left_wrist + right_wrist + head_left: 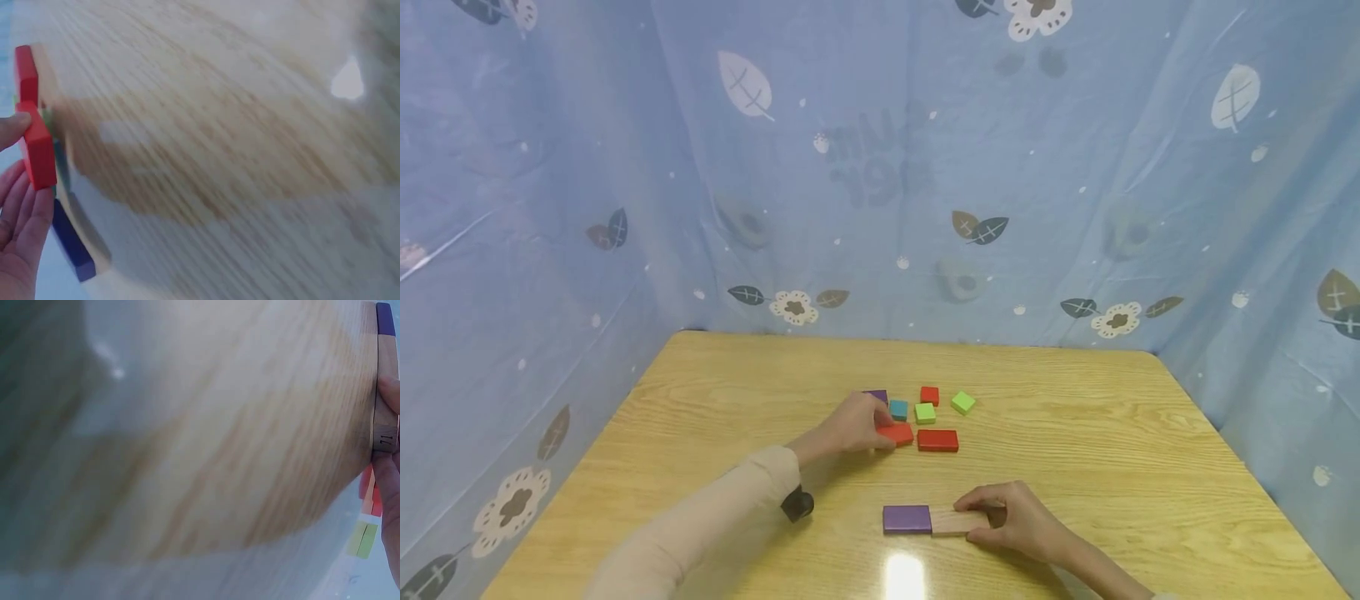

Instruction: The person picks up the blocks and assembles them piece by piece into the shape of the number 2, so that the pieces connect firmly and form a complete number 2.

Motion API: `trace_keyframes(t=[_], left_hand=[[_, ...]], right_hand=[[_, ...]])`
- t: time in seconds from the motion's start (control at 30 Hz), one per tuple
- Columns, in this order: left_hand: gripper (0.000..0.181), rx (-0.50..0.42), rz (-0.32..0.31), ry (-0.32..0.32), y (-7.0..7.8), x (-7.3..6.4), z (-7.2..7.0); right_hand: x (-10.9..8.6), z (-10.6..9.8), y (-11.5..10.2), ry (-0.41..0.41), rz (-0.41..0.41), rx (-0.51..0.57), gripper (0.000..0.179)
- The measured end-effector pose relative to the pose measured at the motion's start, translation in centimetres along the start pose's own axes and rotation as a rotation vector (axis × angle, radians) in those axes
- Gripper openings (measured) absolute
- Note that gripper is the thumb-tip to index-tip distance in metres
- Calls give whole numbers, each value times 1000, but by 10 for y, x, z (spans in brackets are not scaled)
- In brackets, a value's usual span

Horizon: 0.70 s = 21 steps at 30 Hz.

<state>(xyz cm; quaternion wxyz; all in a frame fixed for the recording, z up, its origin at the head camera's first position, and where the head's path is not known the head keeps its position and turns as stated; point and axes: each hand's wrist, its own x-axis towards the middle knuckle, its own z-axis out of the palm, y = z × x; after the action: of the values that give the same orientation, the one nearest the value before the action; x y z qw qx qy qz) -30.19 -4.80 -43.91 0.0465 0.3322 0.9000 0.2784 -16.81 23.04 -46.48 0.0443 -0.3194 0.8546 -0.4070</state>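
Observation:
Between thumb and fingers, my left hand point(856, 422) pinches a red rectangular block point(897, 433); the left wrist view shows this red block point(39, 150) with the thumb on one side and fingers on the other. A second red block point(937, 441) lies just to its right. My right hand point(1018, 525) holds a plain wooden block point(953, 522) by its right part, flat on the table. The left end of that block meets a purple block point(906, 520), the two in line. Printed marks show on the wooden block's end point(385, 439) in the right wrist view.
Behind the red blocks sit a small blue block point(898, 410), a small red one point(929, 396) and two small green ones, left point(925, 413) and right point(963, 403). Another purple block point(877, 395) is partly hidden behind my left hand. A patterned blue curtain point(880, 208) surrounds the wooden table point(1075, 433).

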Motion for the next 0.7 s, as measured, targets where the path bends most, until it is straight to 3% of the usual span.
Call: trace_keyframes(t=[0.3,0.7], left_hand=[[25,-34,-31,46,4,-13,-13],[24,-174,-54,72,16,-27,-13]], right_hand=[[0,-1,0,7,-13,-23,27],[1,0,2,0,-6,-26,28]])
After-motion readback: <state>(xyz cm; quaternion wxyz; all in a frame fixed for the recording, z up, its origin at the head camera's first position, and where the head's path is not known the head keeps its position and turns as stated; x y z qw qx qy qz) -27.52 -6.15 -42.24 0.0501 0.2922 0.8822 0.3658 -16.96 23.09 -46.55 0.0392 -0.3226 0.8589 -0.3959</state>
